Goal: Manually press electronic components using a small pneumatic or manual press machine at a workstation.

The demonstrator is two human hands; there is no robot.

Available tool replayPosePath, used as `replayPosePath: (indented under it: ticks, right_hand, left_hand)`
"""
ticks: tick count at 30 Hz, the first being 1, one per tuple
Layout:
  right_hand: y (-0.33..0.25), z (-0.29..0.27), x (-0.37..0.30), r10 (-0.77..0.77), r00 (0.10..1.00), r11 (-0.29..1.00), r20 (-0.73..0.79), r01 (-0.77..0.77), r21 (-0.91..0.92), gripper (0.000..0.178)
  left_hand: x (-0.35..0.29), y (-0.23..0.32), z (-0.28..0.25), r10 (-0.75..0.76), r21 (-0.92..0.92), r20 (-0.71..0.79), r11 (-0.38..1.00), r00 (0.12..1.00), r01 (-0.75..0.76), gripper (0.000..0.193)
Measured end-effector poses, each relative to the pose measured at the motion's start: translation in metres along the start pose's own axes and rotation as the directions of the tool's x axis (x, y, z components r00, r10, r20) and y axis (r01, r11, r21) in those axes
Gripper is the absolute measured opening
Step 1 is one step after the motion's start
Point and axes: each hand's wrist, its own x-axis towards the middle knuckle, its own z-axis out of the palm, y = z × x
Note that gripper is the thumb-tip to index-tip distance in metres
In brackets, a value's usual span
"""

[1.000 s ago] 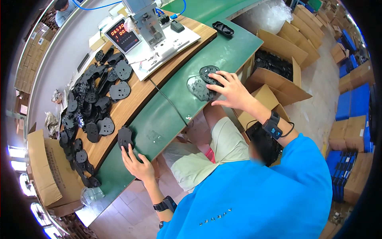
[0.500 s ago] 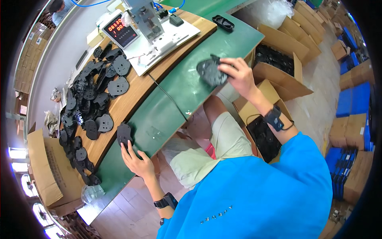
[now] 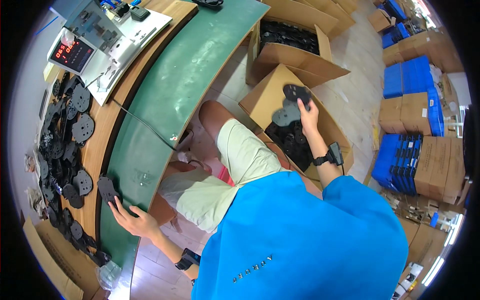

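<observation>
My right hand (image 3: 309, 117) grips a dark flat plastic part (image 3: 296, 93) by its edge, above an open cardboard box (image 3: 336, 131). A greyer rounded plate (image 3: 286, 115) shows just below that part; whether the two are joined I cannot tell. Several black plastic pieces (image 3: 295, 145) lie inside the box. On the green table, my left hand (image 3: 134, 220) lies with fingers spread, the fingertips touching the near end of a black oblong plastic part (image 3: 108, 189).
Black plastic parts (image 3: 60, 142) are heaped on the wooden board at left, beside a bench machine (image 3: 92, 30) with a red-lit display (image 3: 71, 54). A cable (image 3: 142, 127) crosses the green table (image 3: 165, 82). Another carton (image 3: 300, 57) of black parts stands beyond the near box.
My right hand has moved from over the green table to above the near box, with the dark part in it. My left hand stays at the oblong part. The view has swung right.
</observation>
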Motion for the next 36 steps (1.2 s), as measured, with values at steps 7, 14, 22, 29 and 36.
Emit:
replayPosePath:
  ticks: [7, 14, 22, 29, 36]
  right_hand:
    - [0.221, -0.081, -0.045, 0.293, 0.895, 0.892, -0.336, -0.382, -0.241, 0.032]
    - [0.245, -0.095, -0.035, 0.423, 0.857, 0.818, -0.296, -0.501, -0.282, 0.071]
    - [-0.015, 0.063, -0.011, 0.018, 0.954, 0.949, 0.3, -0.111, 0.294, 0.032]
    - [-0.241, 0.14, -0.14, -0.503, 0.571, 0.831, 0.649, 0.112, 0.545, 0.018]
    - [-0.298, 0.216, -0.247, -0.747, -0.232, 0.342, 0.623, 0.67, 0.659, 0.069]
  left_hand:
    - [0.002, -0.001, 0.002, -0.005, -0.025, -0.014, 1.0, 1.0, 0.004, 0.051]
    - [0.003, 0.01, -0.006, -0.089, -0.112, 0.03, 0.989, 0.996, 0.092, 0.057]
    - [-0.005, 0.009, -0.024, -0.111, -0.093, -0.054, 0.99, 0.992, 0.105, 0.047]
    - [-0.003, 0.004, -0.016, -0.055, -0.241, -0.126, 0.97, 0.991, 0.023, 0.029]
    - [-0.007, -0.001, -0.019, -0.087, -0.394, -0.131, 0.919, 0.988, 0.029, 0.028]
